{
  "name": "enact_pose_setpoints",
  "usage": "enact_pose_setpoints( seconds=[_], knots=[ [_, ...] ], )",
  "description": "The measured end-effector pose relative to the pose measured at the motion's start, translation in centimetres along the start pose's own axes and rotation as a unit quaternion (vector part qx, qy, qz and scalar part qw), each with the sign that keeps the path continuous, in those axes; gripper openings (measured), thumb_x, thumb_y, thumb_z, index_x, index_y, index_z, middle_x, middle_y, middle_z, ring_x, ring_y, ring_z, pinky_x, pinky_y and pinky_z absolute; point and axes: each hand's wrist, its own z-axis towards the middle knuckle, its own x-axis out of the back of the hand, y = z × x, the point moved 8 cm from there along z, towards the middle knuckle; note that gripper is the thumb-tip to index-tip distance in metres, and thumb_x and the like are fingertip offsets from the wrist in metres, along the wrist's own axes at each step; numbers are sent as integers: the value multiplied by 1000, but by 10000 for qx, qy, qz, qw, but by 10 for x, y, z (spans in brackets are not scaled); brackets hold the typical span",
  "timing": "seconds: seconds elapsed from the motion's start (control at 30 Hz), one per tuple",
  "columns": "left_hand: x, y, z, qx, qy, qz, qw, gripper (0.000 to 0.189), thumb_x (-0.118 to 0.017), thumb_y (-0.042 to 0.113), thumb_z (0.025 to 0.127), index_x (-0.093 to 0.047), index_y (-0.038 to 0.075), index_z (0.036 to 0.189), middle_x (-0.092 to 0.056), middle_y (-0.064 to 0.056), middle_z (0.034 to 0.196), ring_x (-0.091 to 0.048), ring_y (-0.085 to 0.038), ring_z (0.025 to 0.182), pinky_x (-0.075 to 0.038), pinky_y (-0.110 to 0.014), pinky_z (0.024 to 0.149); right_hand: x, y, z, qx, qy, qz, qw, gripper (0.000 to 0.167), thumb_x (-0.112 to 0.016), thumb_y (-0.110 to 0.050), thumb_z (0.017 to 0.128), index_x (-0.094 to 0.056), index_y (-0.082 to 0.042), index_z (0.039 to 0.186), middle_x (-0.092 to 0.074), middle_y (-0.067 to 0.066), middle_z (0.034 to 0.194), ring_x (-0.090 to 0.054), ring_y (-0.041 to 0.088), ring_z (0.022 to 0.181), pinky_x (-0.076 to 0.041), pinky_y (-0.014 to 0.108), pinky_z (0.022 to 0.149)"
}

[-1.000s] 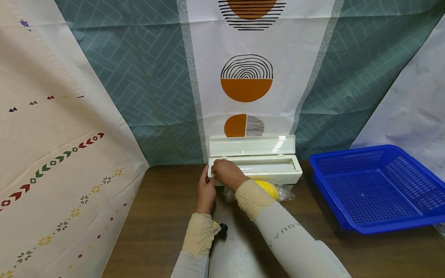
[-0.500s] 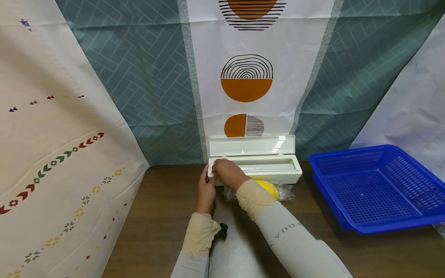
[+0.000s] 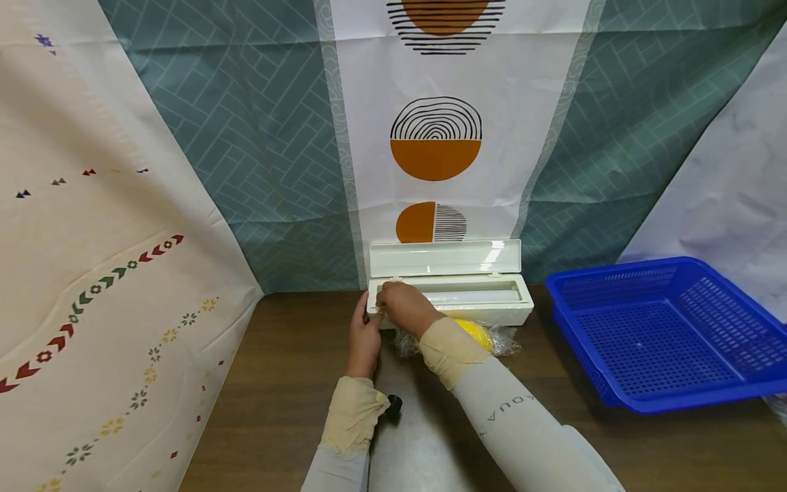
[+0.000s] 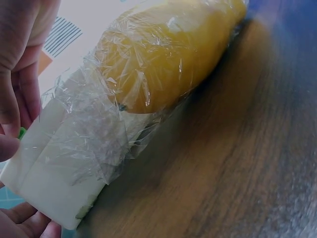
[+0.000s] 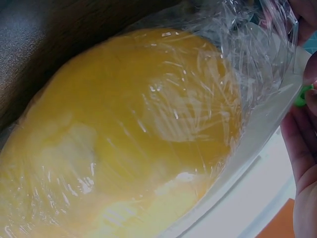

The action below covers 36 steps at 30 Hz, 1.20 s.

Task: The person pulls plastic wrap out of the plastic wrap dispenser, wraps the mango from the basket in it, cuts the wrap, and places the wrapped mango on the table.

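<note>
A white cling film dispenser (image 3: 498, 315) stands at the table's back edge with its lid (image 3: 445, 257) raised and a roll of film (image 3: 470, 296) inside. My left hand (image 3: 365, 342) grips its left end. At that same end my right hand (image 3: 404, 307) pinches a small green slider (image 5: 303, 95), mostly hidden by the fingers. Against the dispenser's front lies a large yellow oval fruit (image 4: 158, 59), covered in clear cling film (image 4: 99, 134). Crinkled film runs from the fruit over the dispenser's front edge; my right forearm partly covers the fruit in the head view.
A blue perforated basket (image 3: 652, 403) sits on the right of the brown wooden table (image 3: 258, 383). Patterned cloth (image 3: 258, 137) hangs right behind the dispenser, and a cream printed cloth (image 3: 123, 273) borders the left. A small black object (image 3: 394, 406) shows beside my left wrist.
The cream cloth's printed pattern on the left has shifted a little to the right and down. Both hands, the dispenser and the fruit stay almost where they were.
</note>
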Motion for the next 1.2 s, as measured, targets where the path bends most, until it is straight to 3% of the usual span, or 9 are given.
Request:
enact_pose_setpoints(
  seconds=[0.8,1.2],
  knots=[
    [1,-3,2,23,-79,-83,9999,61,-57,15,106,-34,13,163,-38,-15,163,-34,-35,150,-32,-56,118,8,3,-8,-101,272,304,9991,12,-67,2,98,-78,-3,103,-70,10,98,-70,24,93,-58,32,85],
    [2,-4,3,65,44,-62,10000,62,-59,14,105,-36,14,162,-44,-16,159,-42,-34,144,-35,-53,115,6,6,-8,-162,178,378,9990,12,-67,0,99,-78,-3,102,-71,10,98,-70,24,94,-58,34,86]
  ],
)
